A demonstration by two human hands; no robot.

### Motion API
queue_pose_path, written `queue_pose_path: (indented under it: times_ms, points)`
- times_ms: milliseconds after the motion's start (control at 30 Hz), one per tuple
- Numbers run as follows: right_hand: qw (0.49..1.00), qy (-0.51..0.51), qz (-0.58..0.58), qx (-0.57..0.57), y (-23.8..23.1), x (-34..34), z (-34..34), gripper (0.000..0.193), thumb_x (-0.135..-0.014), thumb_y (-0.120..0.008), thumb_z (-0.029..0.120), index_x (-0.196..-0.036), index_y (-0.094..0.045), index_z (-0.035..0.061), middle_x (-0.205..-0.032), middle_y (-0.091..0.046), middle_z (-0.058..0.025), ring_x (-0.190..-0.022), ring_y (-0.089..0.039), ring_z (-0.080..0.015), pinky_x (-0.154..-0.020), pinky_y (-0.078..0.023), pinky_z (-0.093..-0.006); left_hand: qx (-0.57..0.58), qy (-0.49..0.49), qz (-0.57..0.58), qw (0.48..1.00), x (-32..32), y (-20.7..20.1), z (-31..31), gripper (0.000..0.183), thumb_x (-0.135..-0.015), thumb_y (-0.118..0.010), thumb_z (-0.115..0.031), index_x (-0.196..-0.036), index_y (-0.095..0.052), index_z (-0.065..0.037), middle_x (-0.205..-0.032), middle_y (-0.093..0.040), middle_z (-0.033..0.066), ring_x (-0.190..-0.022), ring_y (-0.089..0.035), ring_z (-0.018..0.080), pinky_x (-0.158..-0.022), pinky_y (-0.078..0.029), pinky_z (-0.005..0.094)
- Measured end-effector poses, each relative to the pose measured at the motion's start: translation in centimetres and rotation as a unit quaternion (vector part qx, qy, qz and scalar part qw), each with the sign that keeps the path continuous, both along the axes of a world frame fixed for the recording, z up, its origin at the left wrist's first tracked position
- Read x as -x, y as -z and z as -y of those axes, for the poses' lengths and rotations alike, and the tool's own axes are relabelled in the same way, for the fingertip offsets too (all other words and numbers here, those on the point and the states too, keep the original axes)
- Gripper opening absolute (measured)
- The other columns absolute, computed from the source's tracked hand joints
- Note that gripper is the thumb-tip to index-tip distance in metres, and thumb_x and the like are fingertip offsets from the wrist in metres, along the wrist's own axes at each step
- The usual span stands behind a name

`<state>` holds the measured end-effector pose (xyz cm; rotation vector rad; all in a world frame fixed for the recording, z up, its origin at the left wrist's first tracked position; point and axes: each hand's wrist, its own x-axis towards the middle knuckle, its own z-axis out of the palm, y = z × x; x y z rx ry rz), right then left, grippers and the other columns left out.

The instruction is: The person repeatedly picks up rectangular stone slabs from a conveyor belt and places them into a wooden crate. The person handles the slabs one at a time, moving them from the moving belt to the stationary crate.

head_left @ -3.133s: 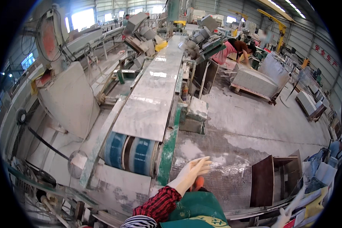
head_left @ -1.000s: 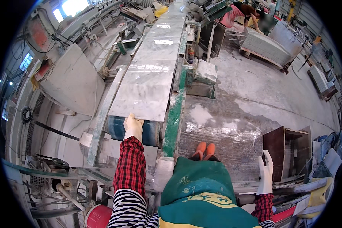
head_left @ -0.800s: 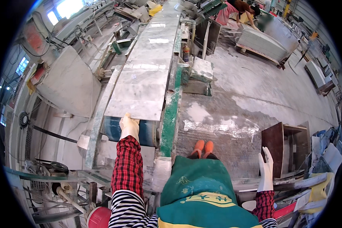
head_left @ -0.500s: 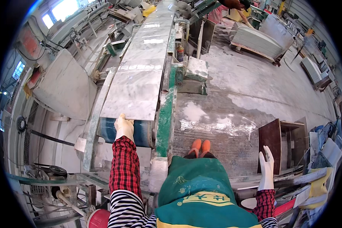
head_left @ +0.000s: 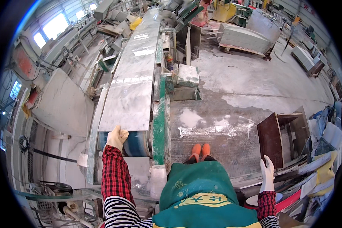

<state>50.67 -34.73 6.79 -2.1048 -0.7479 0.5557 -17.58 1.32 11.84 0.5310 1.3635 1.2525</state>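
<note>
A row of white-and-grey marbled stone slabs lies along the conveyor in front of me. At the near end of the closest stone slab (head_left: 126, 108), my left hand (head_left: 116, 137) in a pale glove is closed on the edge, its fingers curled. Part of the blue conveyor roller (head_left: 136, 144) shows just below that edge. Well off to the right, my right hand (head_left: 267, 171), also gloved, hangs with fingers apart and holds nothing. It is nearest to a dark brown wooden box (head_left: 269, 142).
A green metal rail (head_left: 159, 133) runs along the conveyor's right side. Beside it are a spray can (head_left: 169, 62) and a stone block (head_left: 187, 75). Broken offcuts (head_left: 326, 133) crowd the right edge. Stacked slabs (head_left: 244, 39) rest on a pallet farther off.
My view has shifted, so the scene sits lower in the picture. My left hand stays at the slab's near edge, its fingers more curled. The co-worker at the top has left view.
</note>
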Motion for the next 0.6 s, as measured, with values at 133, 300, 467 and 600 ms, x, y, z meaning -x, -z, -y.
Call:
queue_pose_path:
  times_ms: [133, 300, 467, 600]
  points:
    - [1.0, 0.026, 0.006, -0.011, 0.7, -1.2, 2.4, 0.043, -0.095, -0.07, 0.008, -0.136, -0.063, -0.0045, -0.134, -0.068, -0.0172, -0.127, -0.062, -0.0245, -0.112, -0.043, -0.0343, -0.041, -0.009, 0.165, 0.985, 0.6, 2.7, -0.2, 0.024, -0.103, -0.06, -0.017, -0.103, -0.06, 0.007, -0.103, -0.067, 0.0143, -0.098, -0.069, 0.0246, -0.094, -0.06, 0.0336]
    - [0.981, 0.054, 0.179, 0.052, 0.2, -6.1, 7.3, 0.038, -0.09, -0.073, 0.008, -0.127, -0.069, -0.0009, -0.132, -0.069, -0.0185, -0.127, -0.063, -0.0311, -0.113, -0.044, -0.0383, -0.091, -0.083, 0.195, 0.973, 0.3, 6.3, 1.4, 0.041, -0.107, -0.053, -0.023, -0.134, -0.051, 0.009, -0.136, -0.059, 0.0199, -0.127, -0.06, 0.0272, -0.109, -0.051, 0.0362]
    - [0.877, 0.126, 0.434, 0.163, -7.4, -10.3, 15.0, 0.034, -0.098, -0.065, 0.016, -0.128, -0.067, -0.0004, -0.135, -0.063, -0.0233, -0.129, -0.058, -0.0394, -0.112, -0.044, -0.0447, -0.141, -0.08, -0.026, 0.986, -7.5, -1.1, 5.2, 0.04, -0.111, -0.051, -0.022, -0.145, -0.05, -0.001, -0.131, -0.067, 0.0171, -0.116, -0.067, 0.0228, -0.102, -0.056, 0.0347]
    - [0.809, 0.256, 0.472, 0.239, -6.0, -16.5, 26.7, 0.041, -0.103, -0.059, 0.022, -0.137, -0.06, 0.0002, -0.139, -0.06, -0.0241, -0.132, -0.054, -0.0401, -0.113, -0.043, -0.045, -0.233, 0.122, -0.225, 0.938, -13.1, -0.5, 4.9, 0.032, -0.109, -0.056, -0.015, -0.138, -0.059, -0.003, -0.121, -0.072, 0.0151, -0.111, -0.069, 0.0209, -0.102, -0.054, 0.0336]
